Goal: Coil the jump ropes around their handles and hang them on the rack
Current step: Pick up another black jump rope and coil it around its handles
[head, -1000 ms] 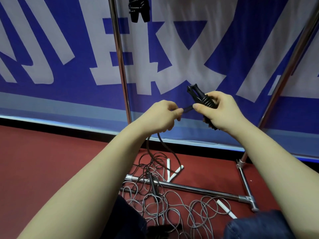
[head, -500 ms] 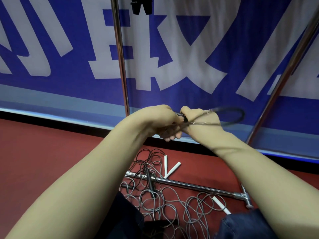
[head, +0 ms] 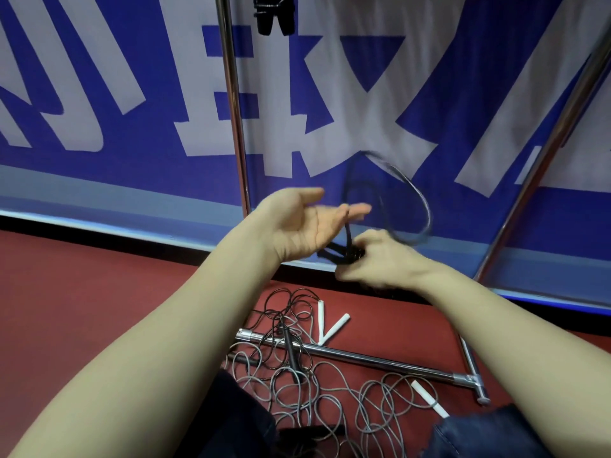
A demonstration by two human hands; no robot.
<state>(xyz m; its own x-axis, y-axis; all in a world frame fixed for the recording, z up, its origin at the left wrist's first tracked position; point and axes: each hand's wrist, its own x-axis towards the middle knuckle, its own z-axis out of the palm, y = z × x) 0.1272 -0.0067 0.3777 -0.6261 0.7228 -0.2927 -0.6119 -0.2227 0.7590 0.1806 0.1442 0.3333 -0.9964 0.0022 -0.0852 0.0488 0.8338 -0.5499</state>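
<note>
left hand [head: 297, 223] has opened flat, right hand [head: 380, 262] grips the black handles [head: 344, 256], rope loop [head: 427, 211] swung higher.

Sports hall: red court floor [head: 99, 292], blue-white banner [head: 132, 166], chrome rack [head: 235, 110], jump ropes [head: 317, 395] strewn.

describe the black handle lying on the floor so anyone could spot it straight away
Find the chrome rack bar lying across the red floor. Near its left end, in the tangle of grey ropes, a slim black handle crosses the bar. The other loose handles around it are white.
</note>
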